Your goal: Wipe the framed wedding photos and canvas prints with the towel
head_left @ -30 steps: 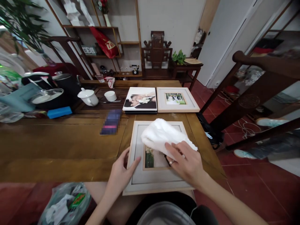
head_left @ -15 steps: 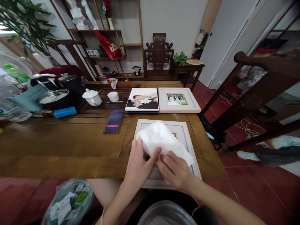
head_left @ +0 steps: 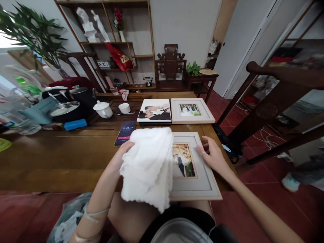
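Observation:
My left hand [head_left: 121, 157] is closed on a white cloth [head_left: 148, 165], which hangs from it over the left part of a light wooden picture frame [head_left: 202, 179]. That frame lies flat at the near edge of the wooden table [head_left: 63, 155], with its photo showing beside the cloth. My right hand [head_left: 212, 155] rests on the frame's right border with its fingers curled loosely, holding nothing that I can see.
Behind lie a photo album [head_left: 154, 110], a second framed photo [head_left: 191, 110] and a phone [head_left: 125, 133]. A teapot [head_left: 103, 109], a cup [head_left: 124, 108], pots and a blue box [head_left: 75, 124] stand at the left. A plastic bag [head_left: 67, 224] is by my knee, a dark chair [head_left: 278, 101] to the right.
The cloth passed from my right hand to my left and was lifted to the left, uncovering the photo. My right hand moved to the frame's right border.

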Available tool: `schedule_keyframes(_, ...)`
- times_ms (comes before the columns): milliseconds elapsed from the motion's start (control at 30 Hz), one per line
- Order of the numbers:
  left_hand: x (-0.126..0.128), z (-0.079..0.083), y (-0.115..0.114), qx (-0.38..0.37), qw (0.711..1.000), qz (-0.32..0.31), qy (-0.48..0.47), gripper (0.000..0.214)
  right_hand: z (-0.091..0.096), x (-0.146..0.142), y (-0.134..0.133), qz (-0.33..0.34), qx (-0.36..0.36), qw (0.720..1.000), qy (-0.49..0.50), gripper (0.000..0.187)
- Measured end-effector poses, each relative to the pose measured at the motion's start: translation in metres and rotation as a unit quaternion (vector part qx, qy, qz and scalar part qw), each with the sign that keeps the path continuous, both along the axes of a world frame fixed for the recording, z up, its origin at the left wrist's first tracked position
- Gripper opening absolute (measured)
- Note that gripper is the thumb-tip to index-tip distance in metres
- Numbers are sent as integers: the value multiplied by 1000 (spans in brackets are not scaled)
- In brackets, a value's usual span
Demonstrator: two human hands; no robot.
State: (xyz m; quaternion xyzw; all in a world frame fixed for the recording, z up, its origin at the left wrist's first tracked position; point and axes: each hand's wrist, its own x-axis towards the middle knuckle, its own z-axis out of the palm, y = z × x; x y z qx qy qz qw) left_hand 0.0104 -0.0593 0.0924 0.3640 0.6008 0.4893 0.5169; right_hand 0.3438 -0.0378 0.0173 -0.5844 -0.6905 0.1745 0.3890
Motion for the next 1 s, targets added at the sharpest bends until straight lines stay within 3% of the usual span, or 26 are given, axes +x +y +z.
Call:
schedule_keyframes(67, -1, -7, 6, -26, 997, -77, 4, 30, -11, -1, 12, 15, -40, 999, 27, 55)
schedule_keyframes(133, 0, -17, 11, -10, 986, -135, 100, 39, -17, -5, 21, 25, -49, 998, 43, 58)
schedule_keyframes(200, -1, -26, 15, 80, 953, -124, 263, 36, -18, -8, 28, 29, -50, 997, 58, 55)
schedule_keyframes(267, -3, -29, 15, 169, 893, -82, 408, 29, -18, -11, 30, 30, -47, 996, 73, 49)
schedule_keyframes(333, -5, -24, 12, 200, 859, -88, 463, 26, -19, -12, 30, 27, -40, 995, 83, 45)
schedule_keyframes(433, -3, -2, 7, 186, 878, -137, 419, 20, -23, -12, 27, 21, -29, 995, 89, 42)
schedule_keyframes(567, 1, 36, 5, 230, 926, -101, 283, 31, -28, -12, 26, 21, -20, 996, 83, 42)
schedule_keyframes(667, -1, 54, 4, 212, 961, -48, 172, 46, -25, -12, 27, 21, -12, 997, 66, 44)
schedule_keyframes(733, -2, 55, 3, 176, 976, -47, 122, 58, -17, -12, 25, 6, 8, 999, 49, 50)
schedule_keyframes(833, 1, 42, 5, 141, 985, -91, 46, 81, 3, -18, 19, 13, 84, 996, -14, 59)
schedule_keyframes(933, 12, 22, 11, 161, 981, -106, -26, 85, 22, -38, 13, 148, 99, 984, -33, 71)
schedule_keyframes(1000, 22, 13, 15, 167, 978, -112, -54, 80, 33, -56, 13, 234, 62, 970, 31, 89)
